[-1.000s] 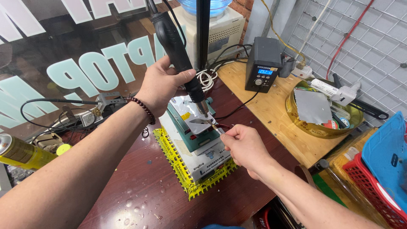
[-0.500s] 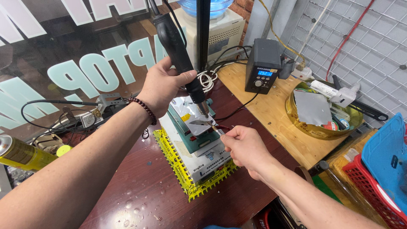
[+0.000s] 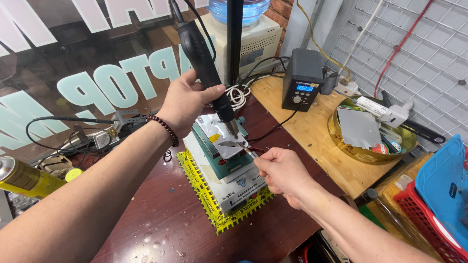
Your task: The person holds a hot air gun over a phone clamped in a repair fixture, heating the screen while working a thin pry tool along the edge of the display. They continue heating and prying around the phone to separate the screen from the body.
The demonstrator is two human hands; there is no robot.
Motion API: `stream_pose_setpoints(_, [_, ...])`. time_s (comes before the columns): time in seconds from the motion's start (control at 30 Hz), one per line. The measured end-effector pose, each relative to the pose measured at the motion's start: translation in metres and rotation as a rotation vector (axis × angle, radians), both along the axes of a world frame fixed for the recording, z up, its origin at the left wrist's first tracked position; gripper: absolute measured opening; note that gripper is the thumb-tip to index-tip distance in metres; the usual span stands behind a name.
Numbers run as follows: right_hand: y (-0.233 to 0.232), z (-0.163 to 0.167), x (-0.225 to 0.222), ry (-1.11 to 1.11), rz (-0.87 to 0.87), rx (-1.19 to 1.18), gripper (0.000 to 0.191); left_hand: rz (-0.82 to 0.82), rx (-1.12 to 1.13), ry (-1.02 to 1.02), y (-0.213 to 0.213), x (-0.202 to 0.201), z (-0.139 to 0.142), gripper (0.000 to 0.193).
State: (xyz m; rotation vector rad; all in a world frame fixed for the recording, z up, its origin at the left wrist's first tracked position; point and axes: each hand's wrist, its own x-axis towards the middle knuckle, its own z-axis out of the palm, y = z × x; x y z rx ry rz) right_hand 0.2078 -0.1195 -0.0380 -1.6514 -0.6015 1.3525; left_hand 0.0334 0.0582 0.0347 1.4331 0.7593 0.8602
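The right hand (image 3: 282,171) pinches thin tweezers (image 3: 247,152), their tips reaching up-left onto the small circuit board (image 3: 229,144) clamped atop the green fixture (image 3: 220,163). Beyond it, the left hand (image 3: 187,101) is wrapped around the black hot-air handpiece (image 3: 202,58), whose long axis slants down-right so its nozzle hangs just above that board.

A small blue-lit screen (image 3: 304,88) fronts the black box; pale teal lettering (image 3: 124,78) spans the window behind.
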Motion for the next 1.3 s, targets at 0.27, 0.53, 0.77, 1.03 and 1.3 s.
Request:
stream_pose_setpoints(0.27, [0.0,0.003,0.001,0.008,0.001,-0.008,0.014,0.012,-0.094,-0.069,0.0,-0.013,0.002,0.028])
stream_pose_setpoints(0.53, [0.0,0.004,0.002,0.016,0.007,-0.011,0.015,0.028,-0.062,-0.04,-0.003,-0.017,0.007,0.031])
stream_pose_setpoints(0.77, [0.001,0.006,0.002,0.024,0.009,-0.024,0.014,0.038,-0.063,-0.014,-0.005,-0.018,0.009,0.03])
stream_pose_setpoints(1.03, [0.002,0.008,0.006,0.108,0.011,-0.065,0.014,0.032,-0.064,-0.029,-0.003,-0.016,0.008,0.028])
stream_pose_setpoints(1.3, [0.001,-0.001,-0.002,-0.196,0.039,-0.005,0.015,-0.001,-0.065,-0.102,-0.004,-0.014,0.004,0.029])
